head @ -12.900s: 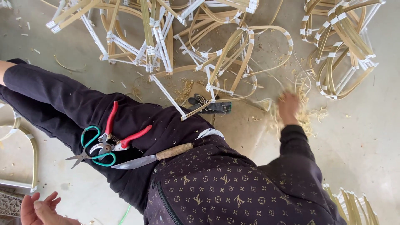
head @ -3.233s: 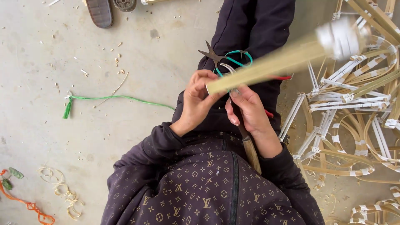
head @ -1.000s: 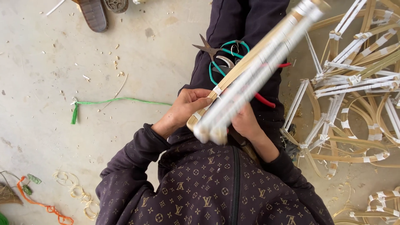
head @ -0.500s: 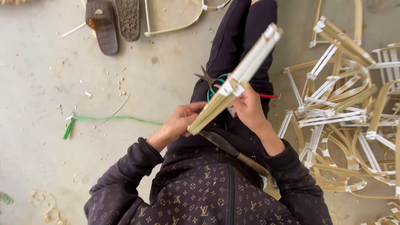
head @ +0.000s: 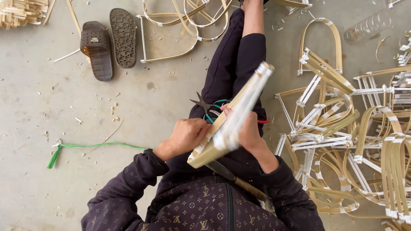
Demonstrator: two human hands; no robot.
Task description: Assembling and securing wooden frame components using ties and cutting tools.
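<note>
Even daylight, soft shadows, near bundle perhaps motion-blurred

Two sandals [head: 109,40], one green cord [head: 85,147], one knife [head: 233,177], perhaps two scissors [head: 209,107].

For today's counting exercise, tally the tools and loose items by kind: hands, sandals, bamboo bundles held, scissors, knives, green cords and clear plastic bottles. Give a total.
Hands: 2, left hand and right hand
Bamboo strip bundle, held: 1
Sandals: 2
Scissors on the lap: 1
Knife on the lap: 1
Green cord: 1
Clear plastic bottle: 1
Total: 9
</note>
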